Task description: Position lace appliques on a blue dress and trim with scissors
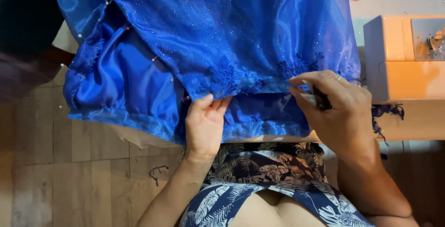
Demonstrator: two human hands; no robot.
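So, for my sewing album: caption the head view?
Both hands work a blue sequined dress beside a sewing machine.

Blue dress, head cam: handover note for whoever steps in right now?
Left hand: palm up, fingers gripping the hem edge of the blue dress.
Right hand: pinching a small dark tool at the lace hem; its kind is unclear.
Dress lies over the table, sewing machine to the right.
Done: pins set along the left seam.
Left: hem under the hands is not visibly finished.
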